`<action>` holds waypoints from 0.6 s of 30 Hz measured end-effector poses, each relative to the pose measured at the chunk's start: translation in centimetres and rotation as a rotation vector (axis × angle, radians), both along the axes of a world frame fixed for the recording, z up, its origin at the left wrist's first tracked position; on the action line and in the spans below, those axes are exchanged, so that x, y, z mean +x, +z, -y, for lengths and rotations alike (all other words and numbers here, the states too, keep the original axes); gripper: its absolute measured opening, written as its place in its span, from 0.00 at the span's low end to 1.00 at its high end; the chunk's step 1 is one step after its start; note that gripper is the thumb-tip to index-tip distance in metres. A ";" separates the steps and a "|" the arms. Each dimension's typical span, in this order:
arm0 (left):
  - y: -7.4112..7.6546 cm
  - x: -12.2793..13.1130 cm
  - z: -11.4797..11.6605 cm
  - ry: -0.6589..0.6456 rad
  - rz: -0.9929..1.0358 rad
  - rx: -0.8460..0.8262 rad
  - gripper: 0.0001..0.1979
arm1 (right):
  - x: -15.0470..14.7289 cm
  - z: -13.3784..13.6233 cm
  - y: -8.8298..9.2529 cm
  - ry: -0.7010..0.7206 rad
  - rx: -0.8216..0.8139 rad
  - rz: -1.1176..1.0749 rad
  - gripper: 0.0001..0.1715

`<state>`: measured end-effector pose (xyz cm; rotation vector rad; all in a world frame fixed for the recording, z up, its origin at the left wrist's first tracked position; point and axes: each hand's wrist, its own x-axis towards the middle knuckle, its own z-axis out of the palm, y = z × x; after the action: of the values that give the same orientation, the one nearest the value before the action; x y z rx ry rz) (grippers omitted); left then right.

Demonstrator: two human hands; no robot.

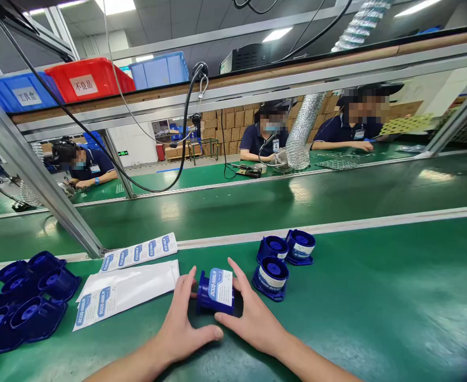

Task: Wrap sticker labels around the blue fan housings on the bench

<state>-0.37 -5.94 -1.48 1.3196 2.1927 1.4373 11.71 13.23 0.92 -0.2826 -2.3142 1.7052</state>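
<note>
A dark blue plastic housing (205, 300) lies on its side on the green work surface, between my two hands. A white and blue printed label (222, 286) sits on its curved side, facing up. My left hand (183, 323) is open to its left, thumb and fingers spread, the fingertips close to the flange. On the other side my right hand (253, 318) is also open, with its fingers around the right end and its thumb at the lower edge. Whether the fingertips behind the housing press on it is hard to tell.
To the left are label sheets (138, 286), another label strip (140, 252) and several unlabelled blue housings (38, 318). Three labelled housings (272, 276) stand at right. A metal post (46, 159) rises at left; a black cable (183, 148) hangs ahead. Co-workers sit across the bench.
</note>
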 end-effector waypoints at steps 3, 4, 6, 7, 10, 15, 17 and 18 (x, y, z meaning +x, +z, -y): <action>0.5 -0.8 0.0 -0.044 0.117 0.017 0.61 | 0.0 -0.3 -0.3 0.109 0.057 -0.049 0.69; 0.7 -0.9 0.0 -0.063 0.148 0.004 0.59 | 0.0 -0.3 -0.4 0.139 0.075 -0.048 0.69; 0.9 -0.9 0.1 -0.081 0.168 -0.015 0.53 | 0.1 -0.3 -0.5 0.173 0.126 -0.044 0.63; 0.9 -0.9 0.1 -0.079 0.160 -0.013 0.50 | 0.1 -0.3 -0.5 0.183 0.161 -0.048 0.58; 1.2 -0.7 0.2 -0.077 0.159 0.002 0.44 | 0.0 -0.8 -0.4 0.215 0.231 -0.082 0.42; 1.3 -0.7 0.3 -0.127 0.156 0.006 0.40 | 0.2 -1.6 0.3 0.255 0.207 -0.083 0.42; 1.4 -0.8 0.4 -0.159 0.138 0.016 0.40 | 0.2 -1.5 0.6 0.266 0.187 -0.082 0.38; 1.4 -0.8 0.4 -0.172 0.131 0.023 0.39 | 0.2 -1.4 0.8 0.265 0.181 -0.083 0.36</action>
<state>-1.16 -6.37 -0.10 1.3447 1.9361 1.4433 11.93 14.66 1.70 0.1324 -2.5116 1.5676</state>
